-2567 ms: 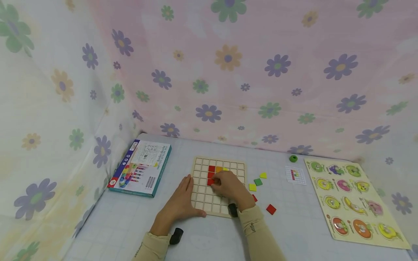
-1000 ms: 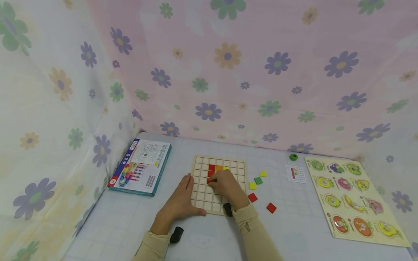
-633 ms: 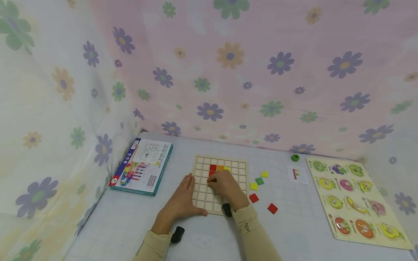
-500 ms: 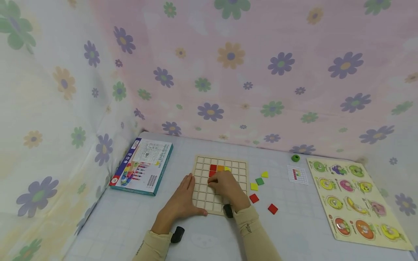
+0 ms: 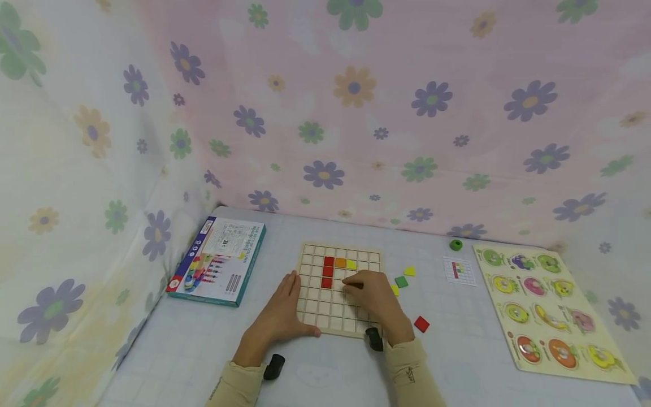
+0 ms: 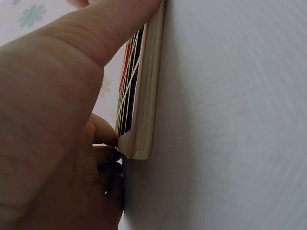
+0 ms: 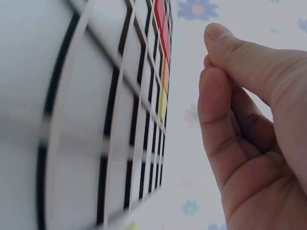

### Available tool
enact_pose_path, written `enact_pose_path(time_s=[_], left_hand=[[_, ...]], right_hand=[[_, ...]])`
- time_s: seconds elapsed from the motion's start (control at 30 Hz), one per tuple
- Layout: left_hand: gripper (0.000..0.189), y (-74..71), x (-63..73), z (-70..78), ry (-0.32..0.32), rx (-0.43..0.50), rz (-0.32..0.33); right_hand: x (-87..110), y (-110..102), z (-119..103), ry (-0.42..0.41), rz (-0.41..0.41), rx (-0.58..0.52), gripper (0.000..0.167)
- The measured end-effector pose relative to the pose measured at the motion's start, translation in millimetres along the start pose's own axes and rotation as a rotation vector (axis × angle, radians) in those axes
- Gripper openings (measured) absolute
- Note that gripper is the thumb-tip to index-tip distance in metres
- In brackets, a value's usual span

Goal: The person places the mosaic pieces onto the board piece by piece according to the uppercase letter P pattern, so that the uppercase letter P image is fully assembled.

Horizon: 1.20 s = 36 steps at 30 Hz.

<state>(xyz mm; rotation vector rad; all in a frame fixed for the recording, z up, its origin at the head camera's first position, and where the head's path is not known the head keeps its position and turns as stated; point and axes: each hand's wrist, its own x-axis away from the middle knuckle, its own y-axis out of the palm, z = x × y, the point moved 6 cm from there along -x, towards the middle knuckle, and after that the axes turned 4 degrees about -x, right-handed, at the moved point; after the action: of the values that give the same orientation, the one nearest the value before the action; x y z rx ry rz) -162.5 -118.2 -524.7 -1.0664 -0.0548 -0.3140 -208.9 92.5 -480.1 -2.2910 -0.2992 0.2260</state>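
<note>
My left hand point(image 5: 278, 312) rests at the near left corner of the wooden grid board point(image 5: 310, 308). Its straight fingers lie along the left side and its thumb point(image 6: 120, 24) touches the front edge. Over the board's right half hovers my right hand point(image 5: 373, 291), fingers loosely bent. No tile shows between its thumb point(image 7: 235, 48) and forefinger, which are slightly apart. To the left of that hand, a column of red square tiles point(image 5: 328, 272) sits in the grid. An orange tile point(image 5: 340, 263) and a yellow tile point(image 5: 351, 264) continue the top row rightward.
Right of the board lie a green tile point(image 5: 401, 281), a yellow rounded piece point(image 5: 409, 271), a partly covered yellow tile point(image 5: 394, 290) and a red tile point(image 5: 421, 324). Farther right are a pattern card point(image 5: 459, 271), a green bead point(image 5: 455, 245) and a fruit puzzle point(image 5: 549, 311). A box point(image 5: 218, 263) lies left.
My right hand has let go of a red tile at the column's lower end and moved right. The red column now shows uncovered. My left hand stays at the corner.
</note>
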Motion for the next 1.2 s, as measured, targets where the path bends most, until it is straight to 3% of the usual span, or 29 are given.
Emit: enact_pose_path(time_s=[0.23,0.47,0.7,0.83,1.07,1.2], left_hand=[[0.142,2.1,-1.4,-2.0,0.001,0.001,-0.009],[0.140,1.2,0.5,-1.1,-0.004,0.017,-0.007],[0.140,-1.2,2.2,0.0,-0.003,0.016,-0.003],[0.140,-3.6,2.8,1.5,-0.006,0.016,0.003],[0.140,-4.7,3.6,3.2,-0.011,0.021,-0.001],[0.140,-2.5,4.0,3.3,-0.014,0.042,-0.009]], right_hand=[[28.7,-27.9,25.7,0.061,0.072,-0.034,0.017],[54.5,-48.6,61.3,0.150,0.095,-0.036,0.017],[80.1,-74.7,111.2,0.273,0.030,-0.114,0.023],[91.9,-84.5,135.5,0.324,-0.016,-0.091,0.029],[97.5,-83.4,149.4,0.276,-0.118,-0.119,0.043],[100.1,-81.2,149.5,0.264,-0.147,-0.143,0.041]])
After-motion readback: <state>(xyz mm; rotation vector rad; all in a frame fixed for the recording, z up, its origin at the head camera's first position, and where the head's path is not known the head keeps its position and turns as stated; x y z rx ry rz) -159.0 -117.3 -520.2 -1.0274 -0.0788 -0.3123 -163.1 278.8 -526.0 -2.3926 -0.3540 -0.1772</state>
